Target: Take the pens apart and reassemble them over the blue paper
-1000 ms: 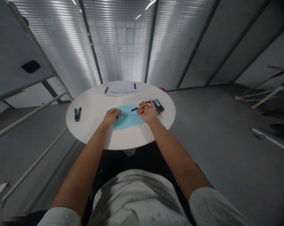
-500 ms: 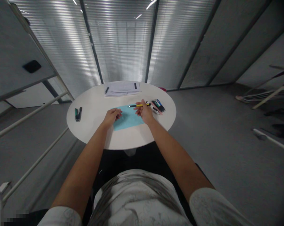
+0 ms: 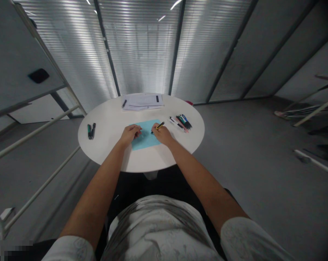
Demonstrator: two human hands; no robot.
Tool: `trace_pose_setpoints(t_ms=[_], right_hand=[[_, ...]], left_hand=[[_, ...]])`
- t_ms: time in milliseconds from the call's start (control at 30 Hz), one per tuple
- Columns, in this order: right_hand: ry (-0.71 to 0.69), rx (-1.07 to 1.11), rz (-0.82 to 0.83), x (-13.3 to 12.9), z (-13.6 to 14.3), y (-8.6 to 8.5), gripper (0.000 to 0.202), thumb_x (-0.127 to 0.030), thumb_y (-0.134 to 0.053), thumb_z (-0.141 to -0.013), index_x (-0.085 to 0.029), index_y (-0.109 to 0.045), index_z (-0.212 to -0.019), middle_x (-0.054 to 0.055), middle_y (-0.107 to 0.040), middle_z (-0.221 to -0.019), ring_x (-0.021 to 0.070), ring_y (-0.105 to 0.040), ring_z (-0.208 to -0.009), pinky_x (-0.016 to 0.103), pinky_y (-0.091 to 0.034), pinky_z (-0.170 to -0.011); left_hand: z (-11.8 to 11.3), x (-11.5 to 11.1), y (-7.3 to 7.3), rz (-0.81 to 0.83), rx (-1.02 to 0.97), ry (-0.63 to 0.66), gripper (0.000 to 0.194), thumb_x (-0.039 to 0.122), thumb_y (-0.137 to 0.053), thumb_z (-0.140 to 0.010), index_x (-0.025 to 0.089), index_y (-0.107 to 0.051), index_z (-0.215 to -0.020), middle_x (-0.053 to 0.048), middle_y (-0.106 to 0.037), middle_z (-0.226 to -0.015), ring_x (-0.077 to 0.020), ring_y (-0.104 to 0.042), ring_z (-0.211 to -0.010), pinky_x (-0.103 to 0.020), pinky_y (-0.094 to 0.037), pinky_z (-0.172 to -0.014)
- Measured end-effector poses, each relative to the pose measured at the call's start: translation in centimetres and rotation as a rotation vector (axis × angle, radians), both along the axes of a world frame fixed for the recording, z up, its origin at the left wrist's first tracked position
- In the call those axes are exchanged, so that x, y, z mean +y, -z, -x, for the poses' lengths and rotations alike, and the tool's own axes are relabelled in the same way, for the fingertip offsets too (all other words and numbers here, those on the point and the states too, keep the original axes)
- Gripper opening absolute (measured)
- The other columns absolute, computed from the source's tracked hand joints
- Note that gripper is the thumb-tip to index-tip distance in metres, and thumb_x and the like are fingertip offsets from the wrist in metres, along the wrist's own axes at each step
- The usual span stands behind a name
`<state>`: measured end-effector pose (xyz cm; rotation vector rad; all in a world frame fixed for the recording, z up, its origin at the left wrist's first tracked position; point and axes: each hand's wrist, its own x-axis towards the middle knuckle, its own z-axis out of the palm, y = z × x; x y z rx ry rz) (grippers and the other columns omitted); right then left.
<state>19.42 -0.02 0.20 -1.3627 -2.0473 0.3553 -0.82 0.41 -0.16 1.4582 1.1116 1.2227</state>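
While my right hand (image 3: 160,133) sits over the three o'clock side of the pale blue sheet (image 3: 146,141), its fingers are drawn close around a yellow-and-black pen (image 3: 160,125). The pen's rear end leans toward two o'clock and its dark tip slants down to the sheet; whether the tip touches, I cannot tell. My left hand (image 3: 130,135) lies at the sheet's nine o'clock edge, fingers loosely curled; I can't tell whether they pinch anything.

I judge the pen light and stiff, a slim, straight barrel, probably smooth plastic that could roll or slip in a loose grip. It is best pinched low, just above the tip. The sheet looks thin and flat, likely paper, easy to crease or slide, so a light press near its edge should suit it.

Beneath is a smooth white round table (image 3: 109,152). A cluster of slim pens (image 3: 181,122) lies toward two o'clock, two stubby markers (image 3: 91,131) at nine, and a stack of white papers (image 3: 142,102), its layers unevenly aligned, at twelve.
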Motion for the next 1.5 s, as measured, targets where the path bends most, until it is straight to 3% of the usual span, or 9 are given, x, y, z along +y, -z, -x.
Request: trace_pose_setpoints(t_ms=[233,367,567,667,767,933,1267,1367,1500], right_hand=[[0.351,-0.165,0.022,-0.2,0.3,-0.8,0.045,-0.035,-0.029,-0.096,-0.013,-0.068,-0.089,0.015,-0.072,-0.087,0.0227,-0.067,-0.084,0.027,-0.043,-0.072],[0.390,-0.093,0.023,-0.1,0.1,-0.4,0.042,-0.036,-0.033,-0.094,-0.014,-0.068,-0.086,0.014,-0.072,-0.084,0.0218,-0.066,-0.083,0.027,-0.043,-0.073],[0.234,0.537,0.000,1.4,-1.0,0.2,0.031,-0.031,-0.039,-0.083,-0.018,-0.059,-0.065,0.002,-0.060,-0.063,0.0132,-0.060,-0.069,0.022,-0.043,-0.063],[0.239,0.892,0.145,2.4,-1.5,0.4,0.024,-0.028,-0.042,-0.076,-0.018,-0.060,-0.090,-0.008,-0.043,-0.047,0.0100,-0.044,-0.043,0.020,-0.036,-0.046],[0.213,1.039,0.221,2.6,-1.7,0.4,0.051,-0.028,-0.048,-0.072,-0.021,-0.046,-0.122,-0.014,-0.039,-0.043,0.0091,-0.035,-0.034,0.019,-0.029,-0.038],[0.140,1.006,0.239,1.9,-1.7,-0.1,0.062,-0.034,-0.050,-0.076,-0.022,-0.037,-0.135,-0.012,-0.051,-0.049,0.0073,-0.038,-0.032,0.018,-0.025,-0.036],[0.188,1.012,0.211,2.5,-1.4,0.1,0.068,-0.028,-0.057,-0.072,-0.025,-0.026,-0.133,-0.013,-0.052,-0.058,0.0072,-0.040,-0.037,0.017,-0.033,-0.040],[0.220,0.867,0.184,2.7,-1.6,-0.2,0.075,-0.023,-0.056,-0.073,-0.025,-0.017,-0.137,-0.007,-0.058,-0.074,0.0083,-0.046,-0.045,0.020,-0.039,-0.046],[0.278,0.417,0.146,3.8,-2.8,-1.1,0.070,-0.017,-0.052,-0.073,-0.021,-0.026,-0.138,0.004,-0.060,-0.098,0.0150,-0.059,-0.076,0.028,-0.048,-0.067]], left_hand=[[-0.1,-0.2,-0.2,0.019,-0.009,-0.009,0.018,0.030,-0.059,-0.069,0.014,-0.067,-0.075,-0.004,-0.062,-0.063,-0.0105,-0.051,-0.052,-0.024,-0.034,-0.049],[-0.1,-0.1,-0.1,0.015,-0.007,-0.006,0.019,0.030,-0.059,-0.068,0.014,-0.066,-0.075,-0.004,-0.062,-0.064,-0.0110,-0.051,-0.053,-0.024,-0.034,-0.049],[0.0,-0.1,-0.1,0.018,0.015,-0.013,0.022,0.034,-0.060,-0.069,0.014,-0.067,-0.076,-0.005,-0.063,-0.065,-0.0111,-0.051,-0.053,-0.024,-0.034,-0.049],[-0.1,-0.3,-0.2,0.017,0.023,-0.016,0.022,0.034,-0.058,-0.070,0.014,-0.066,-0.075,-0.004,-0.062,-0.064,-0.0109,-0.051,-0.053,-0.024,-0.034,-0.049],[-0.2,-0.4,-0.4,0.018,0.029,-0.017,0.022,0.034,-0.058,-0.069,0.014,-0.066,-0.075,-0.004,-0.062,-0.065,-0.0110,-0.051,-0.053,-0.024,-0.035,-0.050],[-0.2,-0.4,-0.4,0.023,0.033,-0.024,0.021,0.034,-0.060,-0.069,0.015,-0.066,-0.074,-0.004,-0.062,-0.064,-0.0108,-0.050,-0.053,-0.024,-0.035,-0.050],[-0.4,-0.5,-0.6,0.033,0.025,-0.027,0.021,0.033,-0.060,-0.068,0.014,-0.066,-0.075,-0.004,-0.062,-0.064,-0.0103,-0.050,-0.052,-0.023,-0.033,-0.049],[-0.3,-0.5,-0.5,0.033,0.035,-0.028,0.022,0.034,-0.060,-0.069,0.014,-0.067,-0.076,-0.004,-0.062,-0.064,-0.0104,-0.050,-0.052,-0.023,-0.033,-0.049],[-0.2,-0.2,-0.3,0.029,0.047,-0.016,0.023,0.037,-0.061,-0.070,0.015,-0.066,-0.075,-0.004,-0.062,-0.065,-0.0113,-0.051,-0.053,-0.024,-0.034,-0.050]])
